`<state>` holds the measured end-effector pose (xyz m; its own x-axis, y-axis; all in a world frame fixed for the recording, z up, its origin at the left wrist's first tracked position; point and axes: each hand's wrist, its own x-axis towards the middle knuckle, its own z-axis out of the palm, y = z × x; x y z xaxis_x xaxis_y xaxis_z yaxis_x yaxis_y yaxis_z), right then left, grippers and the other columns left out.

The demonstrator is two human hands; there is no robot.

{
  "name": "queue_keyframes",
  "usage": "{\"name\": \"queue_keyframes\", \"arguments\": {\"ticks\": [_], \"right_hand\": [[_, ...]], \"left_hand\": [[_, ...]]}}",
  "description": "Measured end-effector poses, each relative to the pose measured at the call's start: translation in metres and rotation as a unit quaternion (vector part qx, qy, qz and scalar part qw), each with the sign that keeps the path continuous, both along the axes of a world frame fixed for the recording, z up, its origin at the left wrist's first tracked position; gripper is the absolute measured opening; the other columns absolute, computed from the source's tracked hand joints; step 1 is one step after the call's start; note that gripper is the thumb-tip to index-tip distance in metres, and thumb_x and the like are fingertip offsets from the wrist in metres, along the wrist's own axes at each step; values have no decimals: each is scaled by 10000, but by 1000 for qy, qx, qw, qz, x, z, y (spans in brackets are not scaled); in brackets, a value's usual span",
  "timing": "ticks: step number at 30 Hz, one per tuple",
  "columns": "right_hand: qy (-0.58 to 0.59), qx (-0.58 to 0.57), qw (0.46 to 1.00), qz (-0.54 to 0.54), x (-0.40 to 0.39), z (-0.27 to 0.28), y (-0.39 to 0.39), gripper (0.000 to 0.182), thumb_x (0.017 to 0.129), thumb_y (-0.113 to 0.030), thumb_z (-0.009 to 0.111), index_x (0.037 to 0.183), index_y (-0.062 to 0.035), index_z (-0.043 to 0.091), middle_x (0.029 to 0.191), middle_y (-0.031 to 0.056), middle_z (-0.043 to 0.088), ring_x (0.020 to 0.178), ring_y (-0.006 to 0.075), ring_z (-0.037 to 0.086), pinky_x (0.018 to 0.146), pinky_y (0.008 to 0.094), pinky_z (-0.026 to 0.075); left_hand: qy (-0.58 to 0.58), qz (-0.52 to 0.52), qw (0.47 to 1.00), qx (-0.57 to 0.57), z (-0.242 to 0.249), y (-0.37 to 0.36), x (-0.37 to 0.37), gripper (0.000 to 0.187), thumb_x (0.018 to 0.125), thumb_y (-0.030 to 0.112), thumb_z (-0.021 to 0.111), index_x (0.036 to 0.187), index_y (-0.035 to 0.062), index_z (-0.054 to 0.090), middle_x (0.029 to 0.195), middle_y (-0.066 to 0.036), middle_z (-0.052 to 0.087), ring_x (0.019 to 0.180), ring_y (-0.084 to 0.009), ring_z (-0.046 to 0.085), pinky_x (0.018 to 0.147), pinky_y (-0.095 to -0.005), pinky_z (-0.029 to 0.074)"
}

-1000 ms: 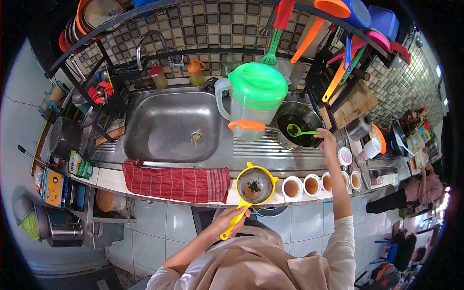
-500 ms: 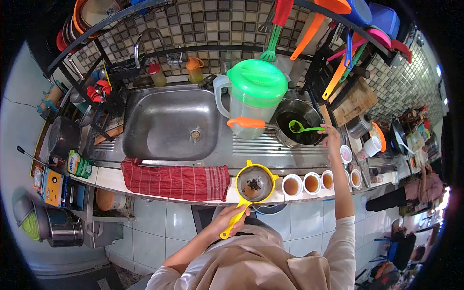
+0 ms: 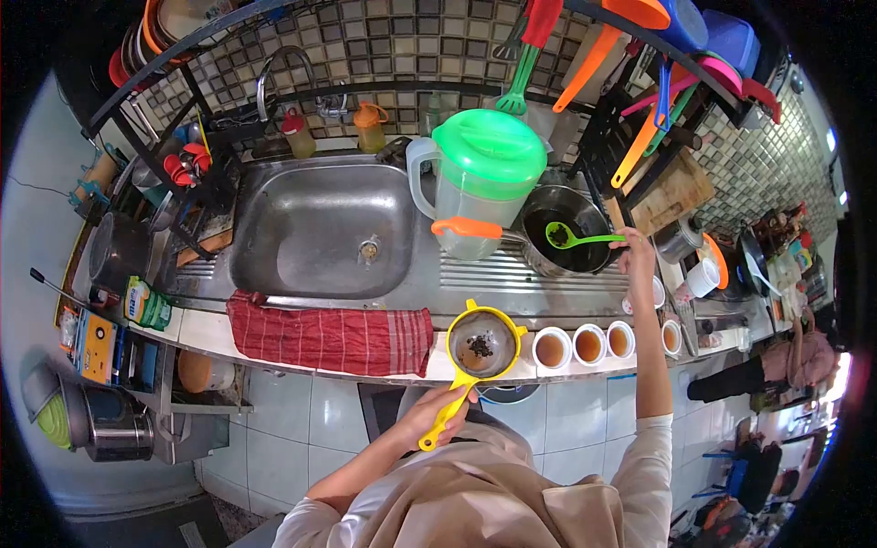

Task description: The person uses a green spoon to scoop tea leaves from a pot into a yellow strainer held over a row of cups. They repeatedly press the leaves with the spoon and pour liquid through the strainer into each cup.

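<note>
My left hand point(image 3: 433, 418) is closed around the handle of a yellow strainer point(image 3: 493, 373), held level at the counter's front edge. Dark wet bits, like tea leaves point(image 3: 478, 347), lie in its mesh. In my right hand point(image 3: 635, 251) is the handle of a green ladle point(image 3: 568, 237). The ladle's bowl, with dark bits in it, is over the dark liquid in a steel saucepan point(image 3: 532, 258). White cups of brown liquid point(image 3: 551, 349) stand in a row right of the strainer; my right forearm hides part of the row.
A clear pitcher with a green lid point(image 3: 487, 160) stands left of the saucepan, behind its orange handle point(image 3: 466, 227). The steel sink point(image 3: 320, 228) is further left. A red checked cloth point(image 3: 329, 336) lies along the front edge. Utensils hang overhead; another person point(image 3: 804, 356) is at far right.
My right hand and the green ladle have shifted slightly to the right over the saucepan. The strainer in my left hand has barely moved.
</note>
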<state>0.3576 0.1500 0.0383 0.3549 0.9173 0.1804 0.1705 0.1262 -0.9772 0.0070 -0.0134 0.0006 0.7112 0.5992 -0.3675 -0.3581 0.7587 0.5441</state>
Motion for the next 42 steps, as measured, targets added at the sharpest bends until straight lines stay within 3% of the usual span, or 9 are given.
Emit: {"name": "queue_keyframes", "arguments": {"ticks": [7, 16, 33, 42], "right_hand": [[15, 32, 999, 28, -17, 29, -15, 234, 851, -223, 436, 862, -28, 566, 658, 73, 557, 389, 24, 344, 360, 153, 224], [62, 6, 992, 109, -53, 58, -46, 211, 840, -216, 444, 825, -29, 540, 623, 65, 541, 395, 32, 358, 363, 156, 228], [78, -74, 959, 261, -93, 35, -87, 195, 816, -154, 433, 791, 12, 532, 620, 77, 533, 403, 48, 371, 386, 165, 254], [26, -70, 959, 272, -105, 25, -98, 180, 825, -134, 442, 794, 9, 546, 601, 43, 522, 439, 31, 380, 413, 161, 270]], "left_hand": [[-21, -5, 1000, -10, -1, 0, 3, 245, 899, 286, 352, 963, 60, 422, 515, 4, 358, 330, -80, 333, 297, -198, 283], [-9, 4, 1000, -14, 1, 1, 6, 226, 894, 280, 355, 937, 68, 420, 502, 3, 363, 327, -82, 332, 281, -198, 258], [-5, 14, 999, -29, 6, 1, 9, 228, 889, 287, 365, 934, 70, 418, 486, 6, 351, 320, -79, 323, 280, -201, 254], [8, 21, 999, -22, 6, -4, 4, 227, 895, 280, 356, 935, 65, 418, 468, 4, 348, 315, -84, 321, 274, -203, 258]]}}
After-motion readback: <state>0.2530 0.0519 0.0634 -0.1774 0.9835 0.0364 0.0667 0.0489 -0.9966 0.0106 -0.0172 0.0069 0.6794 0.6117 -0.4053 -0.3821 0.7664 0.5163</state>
